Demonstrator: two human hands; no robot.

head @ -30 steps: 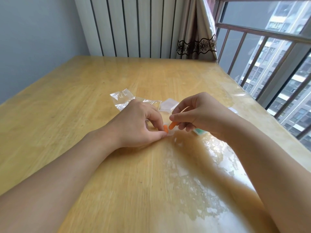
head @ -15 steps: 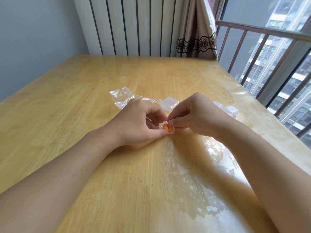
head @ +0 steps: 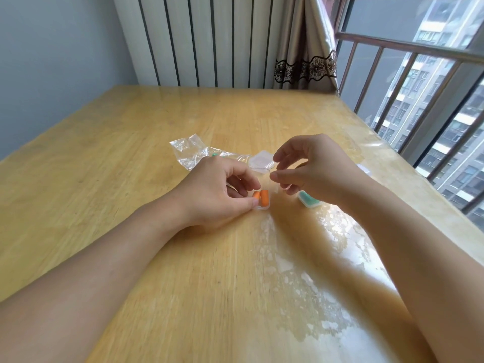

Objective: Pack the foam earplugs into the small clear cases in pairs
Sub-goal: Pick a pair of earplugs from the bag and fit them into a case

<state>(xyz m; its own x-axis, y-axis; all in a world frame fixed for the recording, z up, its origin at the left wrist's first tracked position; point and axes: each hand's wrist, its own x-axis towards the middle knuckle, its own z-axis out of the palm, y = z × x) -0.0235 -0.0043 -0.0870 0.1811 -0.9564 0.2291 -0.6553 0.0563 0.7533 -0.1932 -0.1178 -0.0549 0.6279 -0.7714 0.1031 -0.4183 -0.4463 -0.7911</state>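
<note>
1. Far left we see a crumpled clear plastic bag (head: pixel 191 153) lying on the wooden table (head: pixel 104 158).
2. Our left hand (head: pixel 217 189) rests on the table, thumb and curled fingers pinching a small clear case (head: pixel 262 207) that sits on the tabletop.
3. Two orange foam earplugs (head: pixel 262 197) lie side by side in that case.
4. Behind, a closed clear case (head: pixel 262 161) sits near the bag.
5. Our right hand (head: pixel 314 169) hovers just above, fingers loosely spread and bent; we can't tell if they hold anything.
6. Under it, a case with green earplugs (head: pixel 309 199).
</note>
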